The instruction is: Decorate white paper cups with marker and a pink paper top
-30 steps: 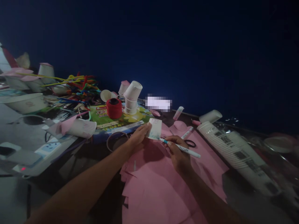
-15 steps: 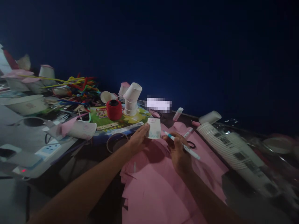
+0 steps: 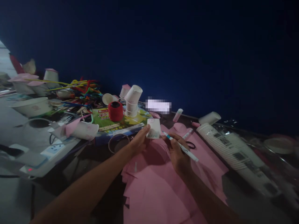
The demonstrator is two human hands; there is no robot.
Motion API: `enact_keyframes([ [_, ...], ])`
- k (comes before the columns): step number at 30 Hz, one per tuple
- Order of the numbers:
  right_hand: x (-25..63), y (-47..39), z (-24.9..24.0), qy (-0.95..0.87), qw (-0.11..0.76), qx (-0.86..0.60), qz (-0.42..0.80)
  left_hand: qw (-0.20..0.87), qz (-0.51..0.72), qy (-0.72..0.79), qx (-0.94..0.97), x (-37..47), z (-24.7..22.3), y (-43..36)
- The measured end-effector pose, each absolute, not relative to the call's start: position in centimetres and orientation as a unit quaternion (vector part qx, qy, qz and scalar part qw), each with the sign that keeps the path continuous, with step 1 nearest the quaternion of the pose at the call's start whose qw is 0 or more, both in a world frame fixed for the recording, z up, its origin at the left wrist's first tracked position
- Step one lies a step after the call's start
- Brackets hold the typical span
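Note:
In the middle of the head view, a white paper cup (image 3: 153, 128) with faint pink and teal marks is upside down, pinched at its left side by my left hand (image 3: 141, 139). My right hand (image 3: 179, 154) is closed round a white marker (image 3: 188, 151) with a blue band, its tip pointing at the cup's lower right side with a small gap between. Under both hands lie pink paper sheets (image 3: 158, 186). Beside my right hand are a dark scissor handle (image 3: 191, 145) and another pale marker (image 3: 187, 133) on the paper.
A nested row of paper cups (image 3: 229, 152) in plastic lies at the right. Stacked cups (image 3: 132, 101), a red yarn roll (image 3: 115, 111) and a green packet (image 3: 102, 119) stand behind my left hand. At the left are a power strip (image 3: 46, 158), a bowl (image 3: 32, 106) and colored pipe cleaners (image 3: 86, 85).
The marker has tilted slightly, its tip moving a little left toward the cup. The things at the left appear shifted slightly right and down as the view turned. Both grips are the same.

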State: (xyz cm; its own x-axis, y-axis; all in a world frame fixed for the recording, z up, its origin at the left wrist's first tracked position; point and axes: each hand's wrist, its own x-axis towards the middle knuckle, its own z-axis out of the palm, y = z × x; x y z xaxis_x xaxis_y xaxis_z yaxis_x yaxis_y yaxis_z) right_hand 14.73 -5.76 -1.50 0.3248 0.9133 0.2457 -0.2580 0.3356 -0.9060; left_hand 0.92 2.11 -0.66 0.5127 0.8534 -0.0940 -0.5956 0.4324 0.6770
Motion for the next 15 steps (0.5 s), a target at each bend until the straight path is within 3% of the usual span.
enact_keyframes([
  [8,14.73,-5.5,-1.63,-0.394,0.699,-0.43,0.414,0.834,0.428,0.235,0.256,0.89,0.02,2.01],
  [15,15.09,-5.15,-2.23,-0.399,0.694,-0.448,0.398,0.814,0.433,0.199,0.333,0.72,-0.27,1.81],
])
